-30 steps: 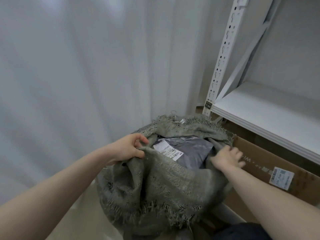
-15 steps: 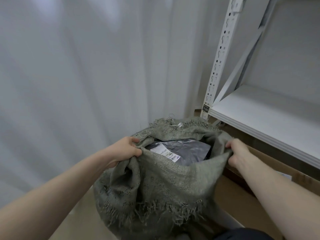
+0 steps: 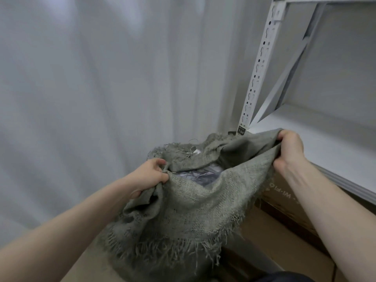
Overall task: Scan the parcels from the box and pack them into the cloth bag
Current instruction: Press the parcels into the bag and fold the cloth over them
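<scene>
**Q:** What fills most of the view?

**A:** A pale curtain (image 3: 91, 98) on the left and a white metal shelf (image 3: 325, 143) on the right. Beneath the shelf stands a brown cardboard box (image 3: 284, 237), only partly visible; whether parcels remain in it cannot be told.

**Q:** Where is the cloth bag?

**A:** The grey-green cloth bag (image 3: 193, 210), coarsely woven with frayed edges, hangs in the centre, between curtain and box. Its mouth is stretched open between two hands.

**Q:** How do the hands stand?

**A:** The left hand (image 3: 150, 174) has fingers and thumb clenched on the near-left rim. The right hand (image 3: 290, 149), raised higher beside the shelf edge, has its fingers curled around the far-right rim.

**Q:** What lies inside?

**A:** A grey plastic parcel (image 3: 199, 176), visible through the opening, low in the bag.

**Q:** Which step is this?

**A:** Judged from the layout, packing: the bag is being lifted or spread to settle its contents.

**Q:** What does the next move call for?

**A:** Probably keeping one hand on the rim while freeing the other to fetch another parcel, without letting the mouth collapse.
</scene>
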